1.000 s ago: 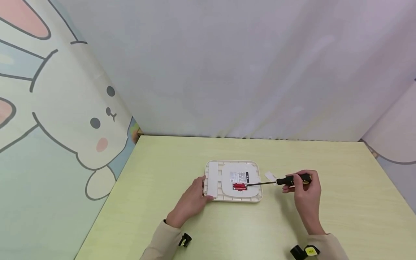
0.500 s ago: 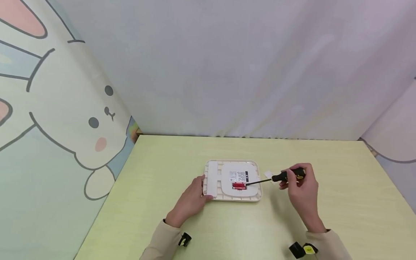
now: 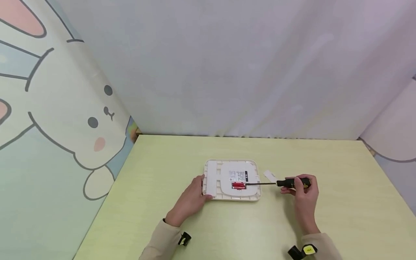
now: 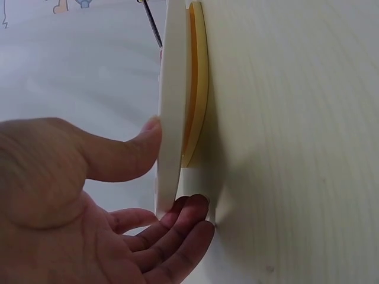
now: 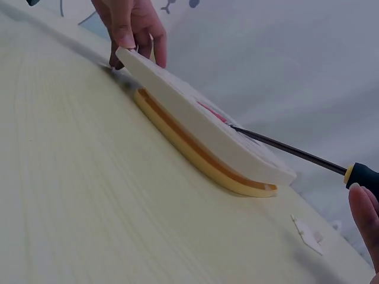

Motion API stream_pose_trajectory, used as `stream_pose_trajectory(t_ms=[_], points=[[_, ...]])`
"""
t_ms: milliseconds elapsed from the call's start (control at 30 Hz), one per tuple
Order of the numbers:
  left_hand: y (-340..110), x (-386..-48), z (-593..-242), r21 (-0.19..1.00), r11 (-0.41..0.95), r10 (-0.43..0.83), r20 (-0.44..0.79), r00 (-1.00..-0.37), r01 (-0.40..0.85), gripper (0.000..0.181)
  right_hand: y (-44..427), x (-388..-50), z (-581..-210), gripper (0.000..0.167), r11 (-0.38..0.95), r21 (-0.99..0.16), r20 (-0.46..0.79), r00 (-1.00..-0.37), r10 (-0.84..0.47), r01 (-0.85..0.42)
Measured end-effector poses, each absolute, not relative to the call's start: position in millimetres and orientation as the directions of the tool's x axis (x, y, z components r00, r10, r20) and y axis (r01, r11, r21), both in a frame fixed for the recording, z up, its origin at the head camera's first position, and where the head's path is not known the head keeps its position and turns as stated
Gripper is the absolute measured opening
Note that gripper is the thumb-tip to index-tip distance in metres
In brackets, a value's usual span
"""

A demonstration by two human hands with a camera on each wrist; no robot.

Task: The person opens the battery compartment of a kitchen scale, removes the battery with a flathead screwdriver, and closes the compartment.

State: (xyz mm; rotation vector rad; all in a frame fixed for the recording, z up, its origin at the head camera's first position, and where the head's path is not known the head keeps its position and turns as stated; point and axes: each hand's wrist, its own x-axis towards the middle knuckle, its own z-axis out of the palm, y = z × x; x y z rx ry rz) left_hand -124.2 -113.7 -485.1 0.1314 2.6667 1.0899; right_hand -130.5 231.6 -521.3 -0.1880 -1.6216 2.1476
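A white rounded device (image 3: 212,180) lies on the table with its labelled underside up and red batteries (image 3: 238,185) in a slot. My left hand (image 3: 188,202) grips its left edge, thumb on top and fingers below, as the left wrist view shows of the device's side (image 4: 172,106). My right hand (image 3: 306,204) holds a black-handled screwdriver (image 3: 294,183) nearly level, its tip at the right end of the batteries. In the right wrist view the shaft (image 5: 296,152) reaches the red battery (image 5: 212,111). A yellow-orange part (image 5: 195,155) shows beneath the device.
A small white cover piece (image 3: 270,176) lies on the table (image 3: 156,169) right of the device, close to the screwdriver. Behind the table hangs a pale curtain (image 3: 227,72); a rabbit-printed wall covering (image 3: 65,108) stands at the left.
The right hand and screwdriver handle moved left and up, then back right and down, leaving the shaft flatter. The tip stays by the batteries, and the left hand keeps its grip.
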Motion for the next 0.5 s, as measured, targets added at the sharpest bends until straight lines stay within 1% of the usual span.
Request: stream_pose_trajectory(t_ms=[100,267,333,400,500], points=[[-115,-124,-486,0.701,0.713,0.183,-0.204,-0.962,-0.013,0.076,231,-129,-526,0.005,-0.254,-0.932,0.127,-0.891,0.437,-0.258],[-116,-124,-487,0.702,0.712,0.175,-0.204,-0.963,-0.019,0.076,230,-128,-529,0.005,-0.299,-0.933,0.051,-0.896,0.441,-0.2],[-116,-124,-487,0.701,0.713,0.175,-0.205,-0.963,-0.02,0.076,230,-127,-529,0.005,-0.305,-0.933,0.043,-0.898,0.437,-0.193],[-116,-124,-486,0.701,0.713,0.177,-0.209,-0.962,-0.021,0.076,230,-127,-526,0.003,-0.287,-0.933,0.074,-0.898,0.434,-0.216],[-116,-124,-485,0.704,0.71,0.18,-0.211,-0.961,-0.022,0.077,229,-129,-516,0.003,-0.198,-0.937,0.189,-0.895,0.403,-0.287]])
